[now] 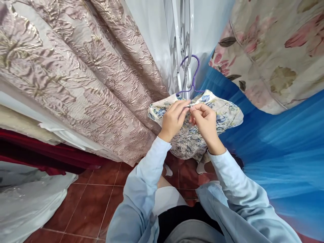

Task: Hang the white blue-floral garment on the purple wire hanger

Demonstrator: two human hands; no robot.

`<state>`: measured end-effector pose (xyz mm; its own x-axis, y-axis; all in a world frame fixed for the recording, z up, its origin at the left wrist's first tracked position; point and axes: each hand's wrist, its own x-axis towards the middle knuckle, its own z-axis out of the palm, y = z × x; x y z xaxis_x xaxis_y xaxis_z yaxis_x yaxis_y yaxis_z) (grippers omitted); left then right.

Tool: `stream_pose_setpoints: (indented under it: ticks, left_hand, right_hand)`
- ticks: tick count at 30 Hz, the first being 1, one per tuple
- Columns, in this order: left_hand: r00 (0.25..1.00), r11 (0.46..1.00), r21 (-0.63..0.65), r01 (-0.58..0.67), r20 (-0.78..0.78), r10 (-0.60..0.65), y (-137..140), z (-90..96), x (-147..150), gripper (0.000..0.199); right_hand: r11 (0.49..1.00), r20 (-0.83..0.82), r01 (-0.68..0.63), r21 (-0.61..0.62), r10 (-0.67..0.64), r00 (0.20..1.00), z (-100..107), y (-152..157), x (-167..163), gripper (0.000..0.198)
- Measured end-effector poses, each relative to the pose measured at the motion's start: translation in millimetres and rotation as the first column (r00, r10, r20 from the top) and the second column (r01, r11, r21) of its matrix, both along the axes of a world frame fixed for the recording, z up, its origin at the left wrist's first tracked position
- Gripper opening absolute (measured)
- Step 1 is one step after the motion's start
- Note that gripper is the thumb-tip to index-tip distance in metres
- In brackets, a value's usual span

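A white garment (227, 113) with a blue and yellow floral print hangs from a purple hanger (194, 71). My left hand (173, 118) is closed at the top front of the garment, its thumb and fingertips pinching the neckline edge. Beside it, my right hand (204, 119) pinches the same edge with curled fingers. The fingertips of both hands nearly meet around a small shiny spot at the neckline, too small to identify. Both hands cover part of the garment's upper front.
The hanger hooks onto a white metal rack (177, 44). Pink brocade fabric (101, 77) drapes on the left, blue tulle (283, 162) on the right. Floral cloth (275, 50) hangs at upper right. Dark red fabric (50, 152) lies at lower left, above red floor tiles (88, 202).
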<state>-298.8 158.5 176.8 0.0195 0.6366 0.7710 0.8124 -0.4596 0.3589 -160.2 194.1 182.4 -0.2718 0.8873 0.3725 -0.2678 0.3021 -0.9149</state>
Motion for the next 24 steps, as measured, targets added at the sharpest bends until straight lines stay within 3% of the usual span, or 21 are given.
stream_pose_setpoints:
  ticks: [3, 10, 17, 20, 24]
  left_hand:
    - [0.999, 0.999, -0.007, -0.032, -0.035, 0.032, 8, 3.1, 0, 0.034]
    - [0.993, 0.983, 0.148, -0.113, 0.048, 0.107, 1, 6.3, 9, 0.031]
    - [0.983, 0.965, 0.202, -0.165, 0.117, 0.143, 2, 20.6, 1, 0.029]
    - [0.975, 0.959, 0.219, -0.181, 0.172, 0.144, 2, 17.9, -6, 0.029]
    - [0.931, 0.945, 0.2, -0.258, 0.313, 0.188, 3, 12.5, -21, 0.034]
  right_hand:
    - [1.0, 0.007, 0.009, 0.011, -0.009, 1.0, 0, 3, -1, 0.016]
    - [0.996, 0.084, 0.052, -0.074, -0.046, 0.995, -12, 7, -11, 0.026]
    - [0.947, 0.216, 0.19, -0.259, -0.135, 0.967, -83, -15, -14, 0.024]
    - [0.936, 0.29, 0.249, -0.248, -0.173, 0.941, -112, -31, -11, 0.018]
    - [0.929, 0.381, 0.272, -0.252, -0.163, 0.91, -137, -45, -6, 0.032]
